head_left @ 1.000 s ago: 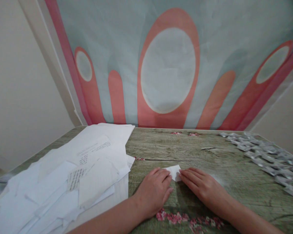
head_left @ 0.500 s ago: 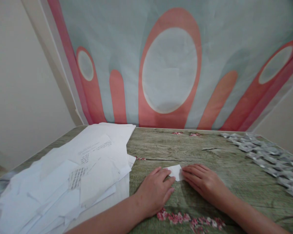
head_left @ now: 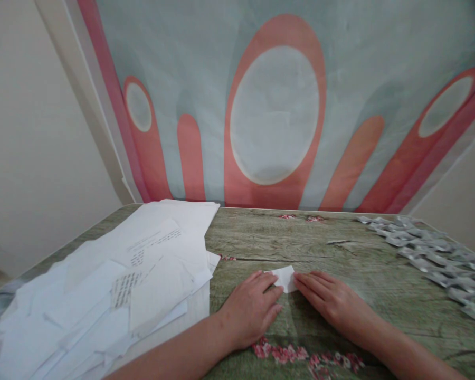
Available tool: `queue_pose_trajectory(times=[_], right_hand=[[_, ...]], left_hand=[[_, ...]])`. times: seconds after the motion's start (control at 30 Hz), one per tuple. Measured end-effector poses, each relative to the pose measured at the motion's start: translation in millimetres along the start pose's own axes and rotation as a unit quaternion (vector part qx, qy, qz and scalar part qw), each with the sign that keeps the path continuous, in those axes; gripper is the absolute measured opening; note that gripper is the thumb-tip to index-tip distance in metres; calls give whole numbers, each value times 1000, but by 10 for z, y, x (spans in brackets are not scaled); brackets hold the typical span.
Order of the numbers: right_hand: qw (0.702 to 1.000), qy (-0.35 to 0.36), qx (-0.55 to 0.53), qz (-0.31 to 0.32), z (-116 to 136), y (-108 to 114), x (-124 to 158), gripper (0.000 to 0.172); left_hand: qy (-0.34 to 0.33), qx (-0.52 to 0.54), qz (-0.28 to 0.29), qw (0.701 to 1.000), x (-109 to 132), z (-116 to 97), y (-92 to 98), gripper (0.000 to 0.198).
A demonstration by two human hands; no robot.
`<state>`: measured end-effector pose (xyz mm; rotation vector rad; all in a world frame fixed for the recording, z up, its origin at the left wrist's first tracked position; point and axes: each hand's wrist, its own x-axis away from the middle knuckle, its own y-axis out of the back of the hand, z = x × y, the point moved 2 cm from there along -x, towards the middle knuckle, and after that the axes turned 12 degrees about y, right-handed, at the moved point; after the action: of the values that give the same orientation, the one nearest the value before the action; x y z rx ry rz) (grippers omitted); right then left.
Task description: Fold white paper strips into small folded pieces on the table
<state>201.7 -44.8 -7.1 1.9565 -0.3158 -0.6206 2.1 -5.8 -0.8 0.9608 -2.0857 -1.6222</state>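
A small folded piece of white paper (head_left: 286,278) lies on the wood-patterned table between my hands. My left hand (head_left: 253,306) rests on the table with its fingers spread, and its fingertips press on the paper's left side. From the other side, my right hand (head_left: 326,295) has its fingers held together at the paper's right edge. The right thumb is hidden beneath the fingers. Both ends of the paper are partly covered by fingertips.
A heap of white paper sheets and scraps (head_left: 98,295), some printed, covers the table's left side. Several rows of folded silvery-grey pieces (head_left: 431,253) lie at the right. A patterned grey and coral backdrop (head_left: 206,63) hangs behind the wood-grain table (head_left: 269,232).
My right hand has shifted very slightly at the paper's right edge. My left hand and the paper are almost unmoved.
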Motion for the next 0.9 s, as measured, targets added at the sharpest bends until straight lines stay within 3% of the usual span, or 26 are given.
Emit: queue_pose_trajectory(times=[0.23, 0.47, 0.67, 0.9], right_hand=[[999, -12, -37, -27, -48, -48, 21, 30], [981, -70, -168, -59, -117, -118, 37, 20], [943, -103, -309, -62, -38, -54, -36, 14], [884, -235, -390, -107, -48, -133, -54, 16]], left_hand=[[-2, 9, -2, 1000, 1, 3, -11, 33], [-6, 18, -9, 1000, 15, 17, -15, 32], [-16, 17, -18, 1000, 10, -37, 45, 27], [-27, -4, -7, 1000, 9, -69, 70, 31]])
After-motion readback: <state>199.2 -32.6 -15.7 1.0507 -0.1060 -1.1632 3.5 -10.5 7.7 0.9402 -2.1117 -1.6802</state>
